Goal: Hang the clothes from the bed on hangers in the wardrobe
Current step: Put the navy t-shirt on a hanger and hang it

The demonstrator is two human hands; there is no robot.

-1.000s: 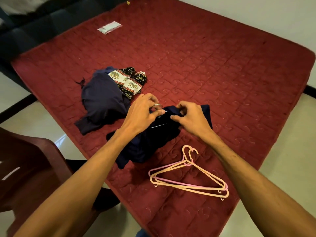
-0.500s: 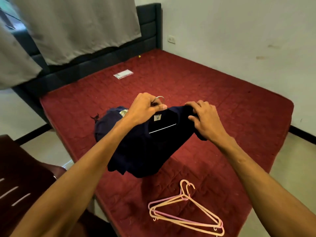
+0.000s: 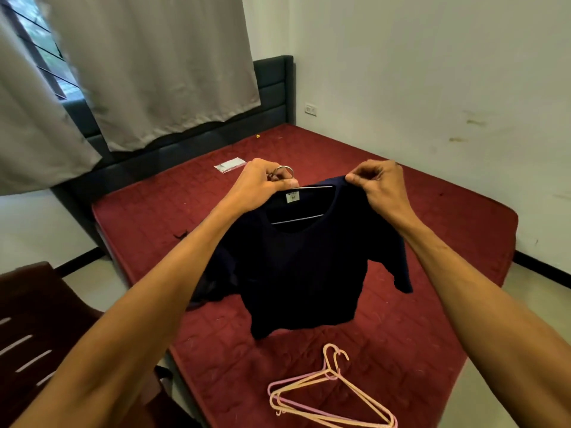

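A dark navy T-shirt (image 3: 302, 273) hangs in the air above the red bed (image 3: 432, 242) on a metal hanger (image 3: 301, 218) whose bar shows through the neck opening. My left hand (image 3: 262, 183) grips the hanger's hook at the top. My right hand (image 3: 380, 183) pinches the shirt's right shoulder. Another dark garment (image 3: 213, 282) lies on the bed behind my left forearm, mostly hidden. Pink and peach plastic hangers (image 3: 324, 393) lie on the bed's near edge.
A dark brown chair (image 3: 34, 329) stands at the lower left beside the bed. Grey curtains (image 3: 148, 63) hang over a dark headboard (image 3: 272, 88). A small plastic packet (image 3: 230, 164) lies near the head of the bed. White walls close the right side.
Both hands have lifted the shirt on its hanger off the bed, and it now hangs unfolded. My view has tilted up from the mattress towards the wall and curtains.
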